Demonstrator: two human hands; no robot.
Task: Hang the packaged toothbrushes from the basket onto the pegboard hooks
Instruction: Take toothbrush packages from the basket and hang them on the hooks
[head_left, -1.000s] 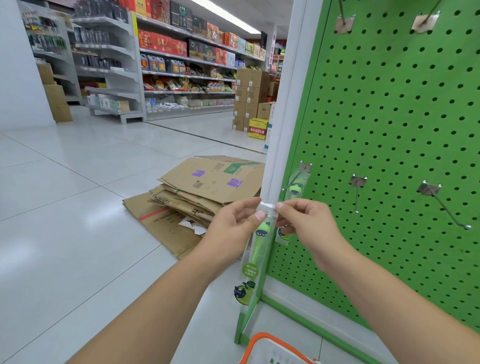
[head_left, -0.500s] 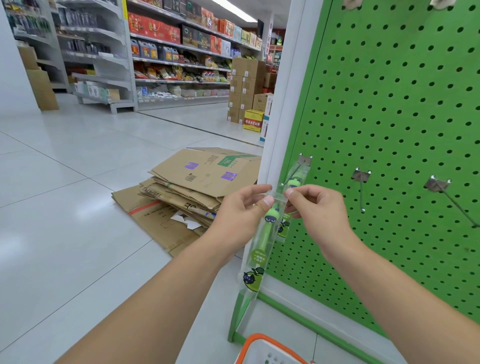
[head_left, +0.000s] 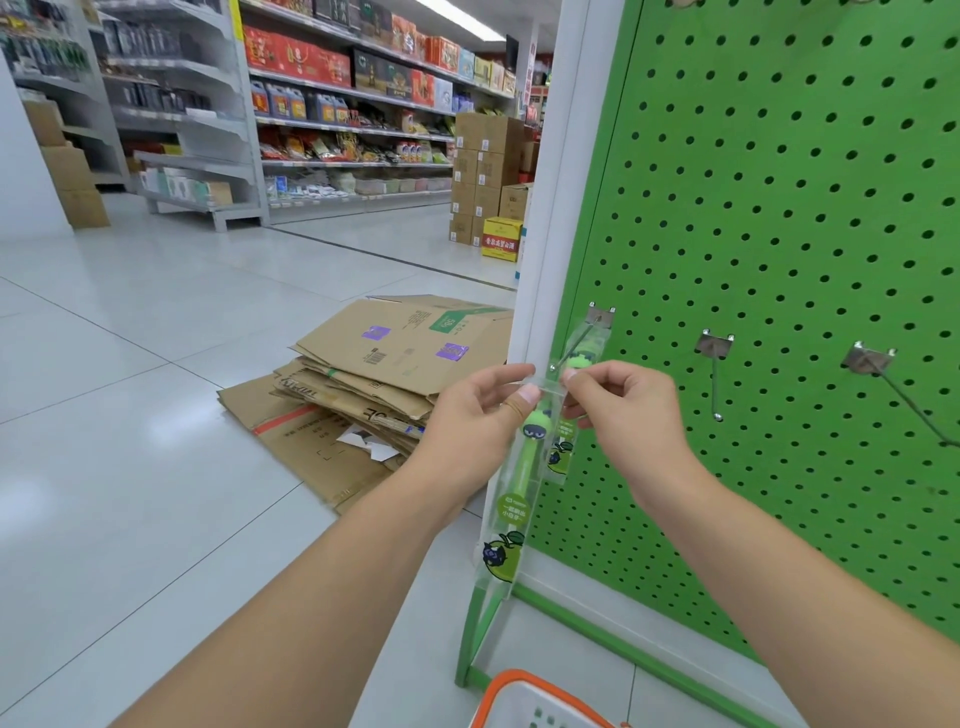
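Observation:
A green toothbrush in a clear pack (head_left: 524, 467) hangs from my two hands, right at the tip of the leftmost hook (head_left: 574, 345) on the green pegboard (head_left: 779, 234). My left hand (head_left: 480, 415) pinches the pack's top left corner. The top right corner is pinched by my right hand (head_left: 618, 410). Another packaged toothbrush (head_left: 563, 447) hangs on that same hook, partly behind my right hand. At the bottom edge shows the orange rim of the basket (head_left: 519, 680); its contents are out of view.
Two bare hooks (head_left: 716, 374) (head_left: 904, 395) stick out of the pegboard to the right. Flattened cardboard boxes (head_left: 374, 379) lie piled on the white tiled floor to the left. Stocked store shelves (head_left: 337, 114) and stacked cartons (head_left: 485, 176) stand further back.
Both hands have lifted the pack up and a little to the right, bringing its top edge close to the tip of the leftmost hook.

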